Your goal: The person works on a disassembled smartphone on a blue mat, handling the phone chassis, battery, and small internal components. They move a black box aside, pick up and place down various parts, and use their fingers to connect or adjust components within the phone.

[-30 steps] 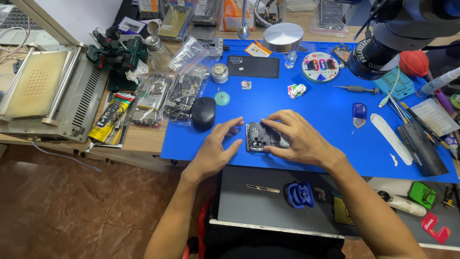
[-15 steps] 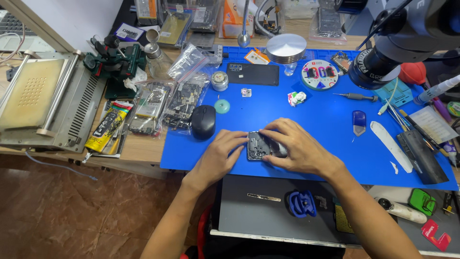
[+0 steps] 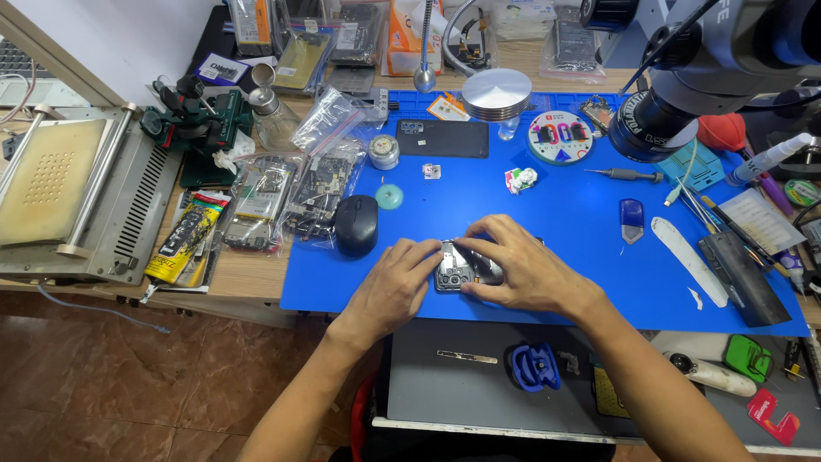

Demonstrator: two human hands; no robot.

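Your left hand (image 3: 395, 287) and right hand (image 3: 522, 269) together grip the phone (image 3: 462, 267) on the blue mat (image 3: 581, 222), at the frame centre.

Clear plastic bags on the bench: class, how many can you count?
3, maybe more hidden. One clear plastic bag behind the black mouse, two to its left.

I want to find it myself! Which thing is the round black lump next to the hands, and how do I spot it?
Find the big blue mat on the desk. At its left edge, just beyond the left hand, lies a black computer mouse. It is smooth, dark and egg-shaped, unlike the clear bags of parts beside it.
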